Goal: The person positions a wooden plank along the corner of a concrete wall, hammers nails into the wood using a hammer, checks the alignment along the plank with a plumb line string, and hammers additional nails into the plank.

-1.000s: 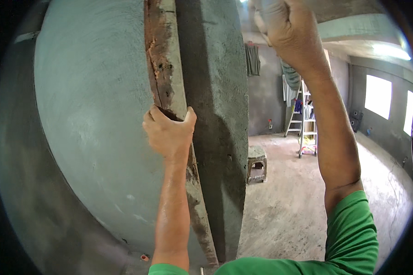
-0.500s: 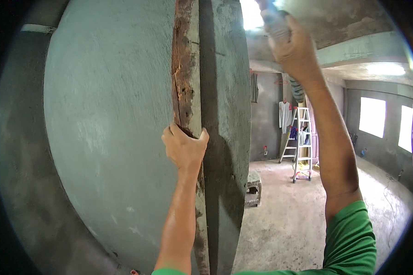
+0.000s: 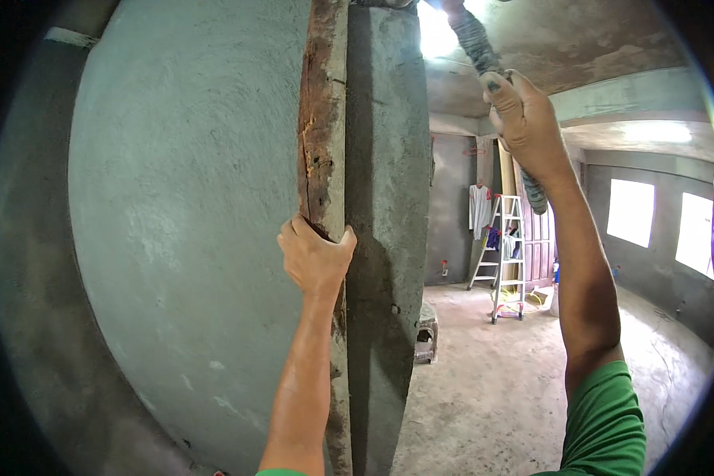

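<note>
My left hand (image 3: 313,250) grips a long upright wooden board (image 3: 321,119), stained and cracked, with a narrow pale face, along the edge of a grey plastered wall (image 3: 174,159). My right hand (image 3: 523,119) is raised at upper right, closed round a long tool with a dark wrapped handle (image 3: 476,44). The handle's lower end hangs below my wrist. The tool's far end is at the top edge near the board's top, partly out of view, so I cannot make out its head.
Beyond the column's edge (image 3: 385,238) lies a room with an aluminum stepladder (image 3: 512,262), a hanging shirt (image 3: 479,209), a purplish door (image 3: 539,238) and a worn stool (image 3: 426,333) partly behind the column. Two windows (image 3: 631,210) and a cable on the floor (image 3: 658,357) are at right.
My right hand and the tool have come lower and tilted, with more of the handle showing. My left hand keeps its grip; it and the board appear further right as the view shifted.
</note>
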The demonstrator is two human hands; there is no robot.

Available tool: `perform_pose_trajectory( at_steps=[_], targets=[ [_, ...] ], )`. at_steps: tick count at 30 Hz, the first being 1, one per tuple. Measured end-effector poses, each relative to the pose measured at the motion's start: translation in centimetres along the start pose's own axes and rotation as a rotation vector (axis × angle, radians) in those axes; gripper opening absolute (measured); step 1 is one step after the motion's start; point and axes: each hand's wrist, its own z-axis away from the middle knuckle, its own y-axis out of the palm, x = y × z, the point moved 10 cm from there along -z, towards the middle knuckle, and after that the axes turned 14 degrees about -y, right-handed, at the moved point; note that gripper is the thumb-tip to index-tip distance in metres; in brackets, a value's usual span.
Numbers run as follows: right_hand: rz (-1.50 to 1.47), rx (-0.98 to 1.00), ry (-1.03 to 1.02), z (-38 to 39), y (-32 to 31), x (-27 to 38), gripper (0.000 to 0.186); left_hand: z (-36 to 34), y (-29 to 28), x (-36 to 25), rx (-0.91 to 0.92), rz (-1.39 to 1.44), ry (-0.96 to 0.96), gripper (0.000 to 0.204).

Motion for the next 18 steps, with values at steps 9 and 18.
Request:
perform_pose_trajectory(
  at_steps=[9,18],
  targets=[
    [-0.087,-0.146,-0.098,-2.1,-1.8,2.1,0.059,0.2,0.2,-0.2,-0.037,0.004,0.035,0.078],
    [0.101,0.004,-0.297,0.1,6.2,2.0,0.070,0.3,0.4,-0.1,0.040,-0.027,-0.005,0.082]
  ],
)
